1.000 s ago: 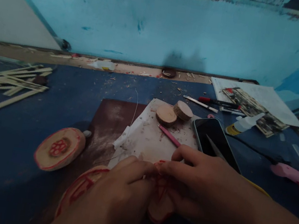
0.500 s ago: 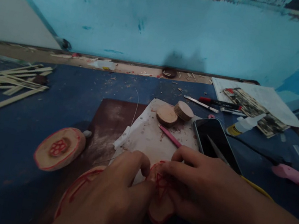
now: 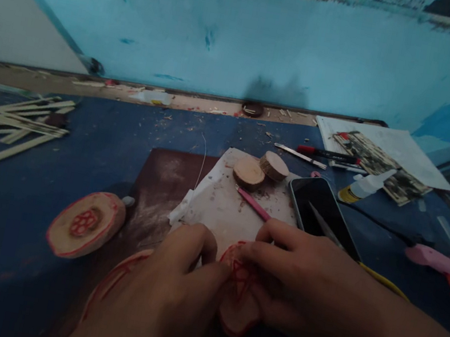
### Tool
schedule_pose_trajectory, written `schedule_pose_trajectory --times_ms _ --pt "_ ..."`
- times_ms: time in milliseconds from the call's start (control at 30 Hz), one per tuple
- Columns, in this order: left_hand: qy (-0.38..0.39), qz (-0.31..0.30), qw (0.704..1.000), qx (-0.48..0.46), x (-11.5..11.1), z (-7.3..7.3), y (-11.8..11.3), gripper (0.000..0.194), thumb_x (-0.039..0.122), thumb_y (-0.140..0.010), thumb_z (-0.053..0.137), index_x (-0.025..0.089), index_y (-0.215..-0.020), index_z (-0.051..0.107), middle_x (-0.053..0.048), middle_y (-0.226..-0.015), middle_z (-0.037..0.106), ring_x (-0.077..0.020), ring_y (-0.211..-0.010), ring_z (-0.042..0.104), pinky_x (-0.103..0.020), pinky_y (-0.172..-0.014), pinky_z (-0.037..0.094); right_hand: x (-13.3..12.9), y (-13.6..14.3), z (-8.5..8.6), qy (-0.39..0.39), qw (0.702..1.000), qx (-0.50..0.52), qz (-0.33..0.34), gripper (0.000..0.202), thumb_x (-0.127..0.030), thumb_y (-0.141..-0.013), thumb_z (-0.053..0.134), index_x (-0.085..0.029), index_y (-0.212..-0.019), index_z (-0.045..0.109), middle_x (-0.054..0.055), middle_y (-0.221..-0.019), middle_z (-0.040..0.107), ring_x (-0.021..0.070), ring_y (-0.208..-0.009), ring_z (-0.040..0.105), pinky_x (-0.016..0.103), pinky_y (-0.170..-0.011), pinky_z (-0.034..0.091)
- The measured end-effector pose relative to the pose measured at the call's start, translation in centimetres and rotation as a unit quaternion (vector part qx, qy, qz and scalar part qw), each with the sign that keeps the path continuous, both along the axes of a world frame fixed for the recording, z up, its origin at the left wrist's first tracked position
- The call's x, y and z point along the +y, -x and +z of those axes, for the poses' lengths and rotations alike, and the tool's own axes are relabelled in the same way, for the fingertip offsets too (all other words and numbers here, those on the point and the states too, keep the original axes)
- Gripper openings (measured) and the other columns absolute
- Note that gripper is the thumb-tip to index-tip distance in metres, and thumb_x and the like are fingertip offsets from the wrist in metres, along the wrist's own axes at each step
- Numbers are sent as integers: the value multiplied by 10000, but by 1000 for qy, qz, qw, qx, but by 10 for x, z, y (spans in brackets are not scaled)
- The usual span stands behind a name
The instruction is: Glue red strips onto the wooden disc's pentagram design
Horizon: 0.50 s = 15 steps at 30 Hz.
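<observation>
Low in the middle is a small wood slice (image 3: 240,313) with a red rim and a red star on its top. My right hand (image 3: 301,281) is closed around its right side, thumb and fingertips on the star side. My left hand (image 3: 173,287) is curled at the slice's upper left edge, with thumb and forefinger pinched together; anything between those fingertips is hidden. Under my left hand lies a larger slice (image 3: 119,275) with red lines, mostly covered. Farther left is another wood slice (image 3: 84,225) with a red rim and a red flower-like mark.
Two plain wood slices (image 3: 248,173) and a pink pencil-like stick (image 3: 253,203) lie on a white sheet (image 3: 212,207). To the right are a phone (image 3: 311,195) with a pointed blade over it, a glue bottle (image 3: 363,188) and a pink tool (image 3: 443,262). Wooden sticks (image 3: 20,118) pile up left.
The view has shifted slightly, so things on the table appear a little farther left. Both hands stay at the star-marked slice, with only tiny finger movement.
</observation>
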<state>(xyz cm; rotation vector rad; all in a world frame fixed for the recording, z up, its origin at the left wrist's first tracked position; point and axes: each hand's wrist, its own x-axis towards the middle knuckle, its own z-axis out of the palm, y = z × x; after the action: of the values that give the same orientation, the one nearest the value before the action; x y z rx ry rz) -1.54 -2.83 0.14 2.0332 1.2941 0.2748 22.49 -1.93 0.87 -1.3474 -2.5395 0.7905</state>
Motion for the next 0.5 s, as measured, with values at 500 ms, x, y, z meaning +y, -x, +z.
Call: schedule_pose_trajectory --times_ms 500 --pt "-69 -26 997 -28 -4 -11 -11 262 147 -1000 488 229 -832 672 27 -822 557 -96 -579 543 -203 -489 368 -2 0 0 -11 1000 -1 -4 192 -255 -993 647 -258 -1145 765 12 -1008 647 156 -738 631 304 -619 401"
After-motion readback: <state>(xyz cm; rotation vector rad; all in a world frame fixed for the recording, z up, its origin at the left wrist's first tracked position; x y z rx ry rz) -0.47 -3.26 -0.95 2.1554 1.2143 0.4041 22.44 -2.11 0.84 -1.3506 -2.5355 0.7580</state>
